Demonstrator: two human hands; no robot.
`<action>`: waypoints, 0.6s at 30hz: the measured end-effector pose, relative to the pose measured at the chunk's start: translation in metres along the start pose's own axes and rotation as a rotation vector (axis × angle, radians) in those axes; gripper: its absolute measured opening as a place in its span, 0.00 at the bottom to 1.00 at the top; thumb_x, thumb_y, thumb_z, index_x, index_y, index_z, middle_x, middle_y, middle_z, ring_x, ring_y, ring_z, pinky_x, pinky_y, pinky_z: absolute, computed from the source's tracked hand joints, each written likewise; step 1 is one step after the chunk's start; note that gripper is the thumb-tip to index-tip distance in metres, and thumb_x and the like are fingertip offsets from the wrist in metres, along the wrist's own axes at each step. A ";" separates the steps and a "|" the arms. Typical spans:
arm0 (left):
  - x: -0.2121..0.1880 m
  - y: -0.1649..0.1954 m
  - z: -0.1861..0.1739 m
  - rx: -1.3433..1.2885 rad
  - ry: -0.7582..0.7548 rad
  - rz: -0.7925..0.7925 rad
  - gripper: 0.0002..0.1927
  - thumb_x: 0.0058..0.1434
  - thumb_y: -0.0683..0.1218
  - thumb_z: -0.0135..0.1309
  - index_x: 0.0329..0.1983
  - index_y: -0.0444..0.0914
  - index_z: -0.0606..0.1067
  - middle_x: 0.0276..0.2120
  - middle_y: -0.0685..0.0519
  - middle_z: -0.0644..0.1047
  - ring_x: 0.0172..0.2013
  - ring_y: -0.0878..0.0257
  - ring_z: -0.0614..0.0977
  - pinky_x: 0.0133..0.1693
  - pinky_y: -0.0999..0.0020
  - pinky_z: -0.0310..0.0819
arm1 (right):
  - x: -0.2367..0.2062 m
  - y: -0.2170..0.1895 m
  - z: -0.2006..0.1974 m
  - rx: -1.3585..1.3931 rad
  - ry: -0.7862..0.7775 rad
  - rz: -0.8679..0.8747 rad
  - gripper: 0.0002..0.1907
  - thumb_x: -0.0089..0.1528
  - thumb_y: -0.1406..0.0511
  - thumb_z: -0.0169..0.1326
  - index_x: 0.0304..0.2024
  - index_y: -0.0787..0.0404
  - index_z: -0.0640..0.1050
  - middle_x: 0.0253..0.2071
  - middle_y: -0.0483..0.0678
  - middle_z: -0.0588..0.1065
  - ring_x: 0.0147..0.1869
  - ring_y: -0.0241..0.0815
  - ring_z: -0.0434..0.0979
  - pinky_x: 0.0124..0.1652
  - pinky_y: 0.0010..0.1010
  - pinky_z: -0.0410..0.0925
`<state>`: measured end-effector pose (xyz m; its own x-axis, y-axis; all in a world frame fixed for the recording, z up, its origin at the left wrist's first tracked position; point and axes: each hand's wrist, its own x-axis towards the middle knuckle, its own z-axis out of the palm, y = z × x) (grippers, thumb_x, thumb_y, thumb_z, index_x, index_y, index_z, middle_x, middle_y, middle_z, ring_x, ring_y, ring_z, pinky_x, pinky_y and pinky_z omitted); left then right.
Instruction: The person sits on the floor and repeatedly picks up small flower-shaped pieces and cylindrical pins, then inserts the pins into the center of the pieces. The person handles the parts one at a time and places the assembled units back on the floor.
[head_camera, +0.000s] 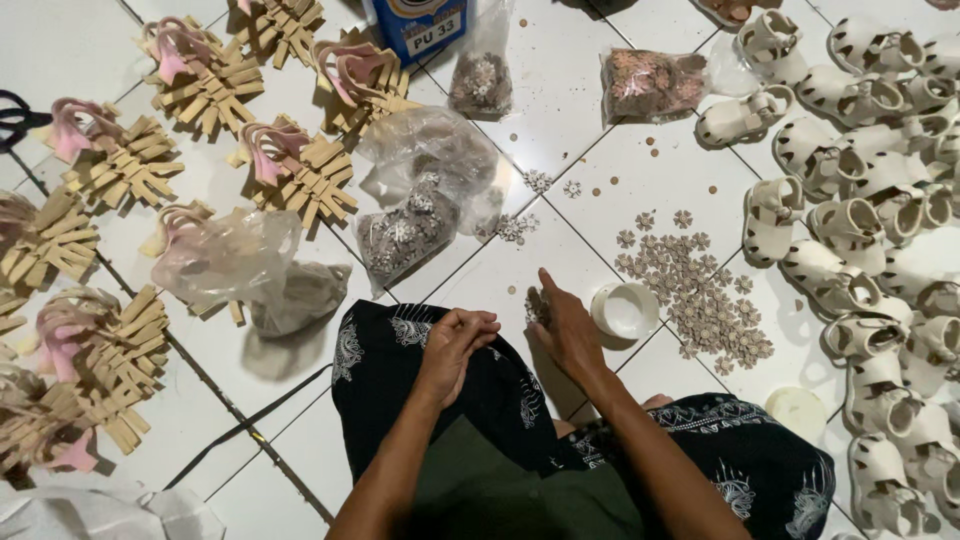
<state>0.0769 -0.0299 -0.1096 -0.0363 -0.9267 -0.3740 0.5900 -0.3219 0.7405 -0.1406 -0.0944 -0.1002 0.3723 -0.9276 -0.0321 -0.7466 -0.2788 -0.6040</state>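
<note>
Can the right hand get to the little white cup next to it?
Probably yes. The right hand rests on the tiled floor right beside the white cup, with nothing between them; the flower pieces lie beyond the cup.

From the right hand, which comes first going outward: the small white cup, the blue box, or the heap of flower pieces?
1. White cup, just right of the right hand.
2. Heap of flower pieces, farther right, beyond the cup.
3. Blue box, far off at the top edge.
</note>
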 end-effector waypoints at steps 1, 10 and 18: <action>0.000 0.000 -0.001 -0.014 -0.016 0.024 0.15 0.75 0.49 0.49 0.37 0.33 0.72 0.49 0.42 0.81 0.49 0.57 0.82 0.55 0.61 0.77 | 0.004 -0.001 -0.002 -0.013 0.041 -0.040 0.49 0.54 0.65 0.67 0.72 0.62 0.55 0.47 0.63 0.75 0.50 0.61 0.74 0.47 0.50 0.70; -0.003 -0.002 -0.004 -0.030 -0.016 0.044 0.13 0.73 0.48 0.50 0.37 0.33 0.73 0.49 0.44 0.80 0.48 0.58 0.82 0.54 0.61 0.76 | 0.047 -0.031 0.017 -0.075 0.023 0.094 0.28 0.66 0.69 0.55 0.69 0.58 0.67 0.44 0.56 0.79 0.49 0.56 0.76 0.49 0.46 0.70; 0.002 0.002 0.012 0.129 0.040 -0.021 0.10 0.69 0.44 0.52 0.46 0.32 0.76 0.45 0.47 0.80 0.45 0.61 0.83 0.48 0.67 0.77 | 0.024 -0.026 -0.028 0.518 0.187 0.484 0.35 0.60 0.70 0.61 0.69 0.59 0.66 0.42 0.52 0.82 0.43 0.39 0.82 0.46 0.33 0.76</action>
<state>0.0683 -0.0344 -0.1026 -0.0139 -0.9118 -0.4103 0.4810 -0.3659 0.7967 -0.1275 -0.1164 -0.0628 -0.0684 -0.9569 -0.2823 -0.4301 0.2836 -0.8571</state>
